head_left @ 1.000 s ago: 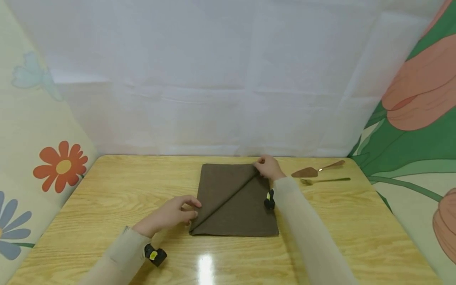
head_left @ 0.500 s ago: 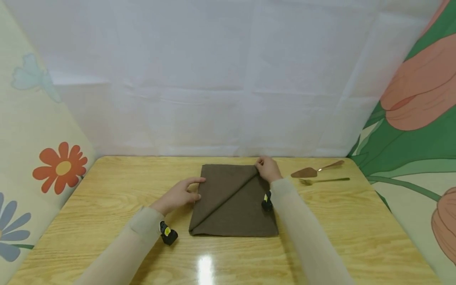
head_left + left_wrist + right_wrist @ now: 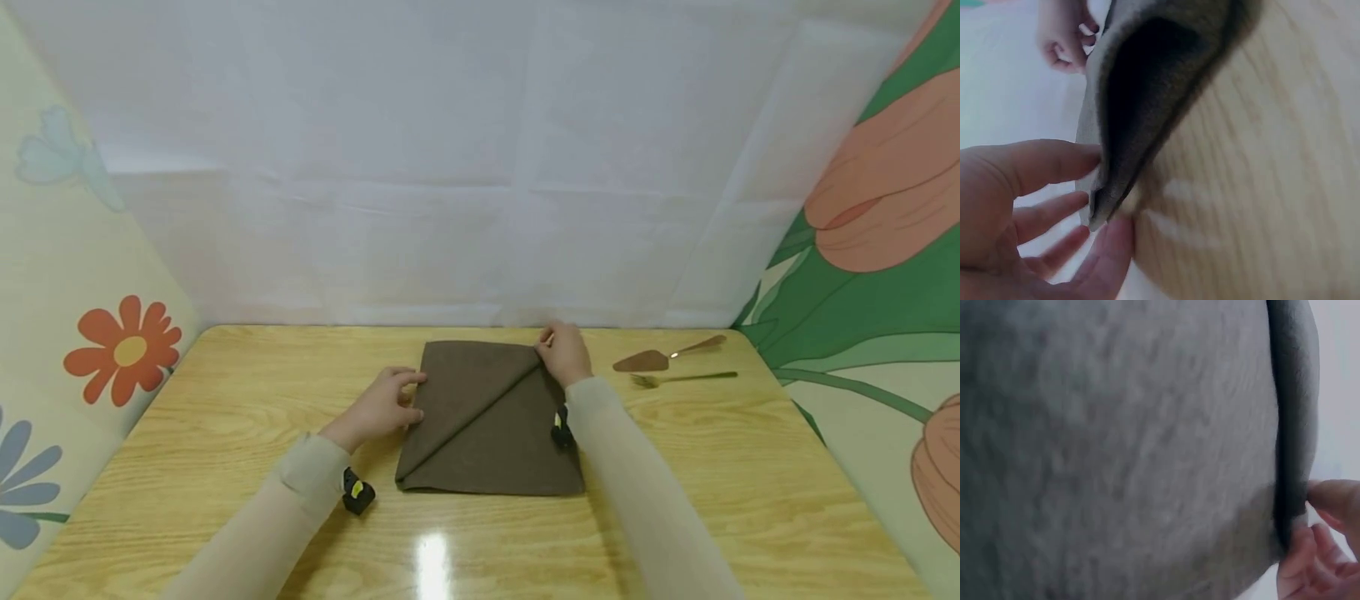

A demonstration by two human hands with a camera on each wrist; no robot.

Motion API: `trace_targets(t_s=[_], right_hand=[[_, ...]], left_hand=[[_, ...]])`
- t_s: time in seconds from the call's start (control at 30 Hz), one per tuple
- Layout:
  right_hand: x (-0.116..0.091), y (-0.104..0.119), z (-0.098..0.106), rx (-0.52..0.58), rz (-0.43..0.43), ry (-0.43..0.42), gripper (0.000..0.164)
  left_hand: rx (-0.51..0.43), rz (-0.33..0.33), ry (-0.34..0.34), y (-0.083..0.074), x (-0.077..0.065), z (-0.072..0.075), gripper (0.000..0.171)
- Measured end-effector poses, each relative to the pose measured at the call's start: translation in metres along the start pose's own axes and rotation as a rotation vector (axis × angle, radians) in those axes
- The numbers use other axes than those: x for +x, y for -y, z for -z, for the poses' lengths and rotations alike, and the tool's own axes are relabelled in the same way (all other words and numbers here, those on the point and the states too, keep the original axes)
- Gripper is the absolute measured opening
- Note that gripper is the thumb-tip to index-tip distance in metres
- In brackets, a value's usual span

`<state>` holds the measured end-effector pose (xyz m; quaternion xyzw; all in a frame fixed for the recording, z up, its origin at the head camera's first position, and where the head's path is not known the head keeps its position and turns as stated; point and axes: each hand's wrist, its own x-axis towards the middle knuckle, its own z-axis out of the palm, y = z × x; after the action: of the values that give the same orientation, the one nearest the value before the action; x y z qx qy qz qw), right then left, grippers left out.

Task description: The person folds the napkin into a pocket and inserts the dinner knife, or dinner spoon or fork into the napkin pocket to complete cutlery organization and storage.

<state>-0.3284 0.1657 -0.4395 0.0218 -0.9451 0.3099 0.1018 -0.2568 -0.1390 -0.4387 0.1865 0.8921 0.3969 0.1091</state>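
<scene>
Head view, right fingers [image 3: 550, 348] pinching folded brown cloth [image 3: 506, 442]; left fingers [image 3: 409, 377] parted, touching its left edge.

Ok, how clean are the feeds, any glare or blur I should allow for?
Head: a bright glare patch on the table near the bottom edge, but the diagonal fold in the cloth reads clearly; left wrist: soft focus, deep shadow inside the cloth's opening; right wrist: blurred, darker toward the left.
</scene>
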Motion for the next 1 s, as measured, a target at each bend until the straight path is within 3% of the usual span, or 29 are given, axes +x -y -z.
trace_targets(t_s=[0.17,0.33,0.43,0.57,0.7,0.9,1.0], right_hand=[[-0.002,0.011,-0.004,-0.017,0.141,0.033,0.012],[-0.006,0.021,-0.008,-0.043,0.23,0.109,0.006],[-0.01,0.025,-0.007,-0.086,0.22,0.217,0.017],[-0.014,0.023,-0.004,-0.144,0.261,0.326,0.03],[-0.015,0.018,-0.002,-0.16,0.319,0.386,0.035],[-0.014,0.011,0.002,-0.151,0.303,0.423,0.039],[-0.014,0.011,0.003,-0.154,0.297,0.417,0.039]], left_hand=[[0.25,-0.187,-0.01,-0.009,0.005,-0.005,0.054],[0.398,-0.292,0.161,-0.017,0.006,-0.014,0.051],[0.504,-0.302,0.268,-0.02,0.001,-0.016,0.049],[0.614,-0.262,0.37,-0.023,-0.008,-0.015,0.051],[0.649,-0.239,0.441,-0.02,-0.017,-0.01,0.055],[0.645,-0.266,0.451,-0.013,-0.023,-0.008,0.061],[0.598,-0.262,0.441,-0.013,-0.022,-0.007,0.061]])
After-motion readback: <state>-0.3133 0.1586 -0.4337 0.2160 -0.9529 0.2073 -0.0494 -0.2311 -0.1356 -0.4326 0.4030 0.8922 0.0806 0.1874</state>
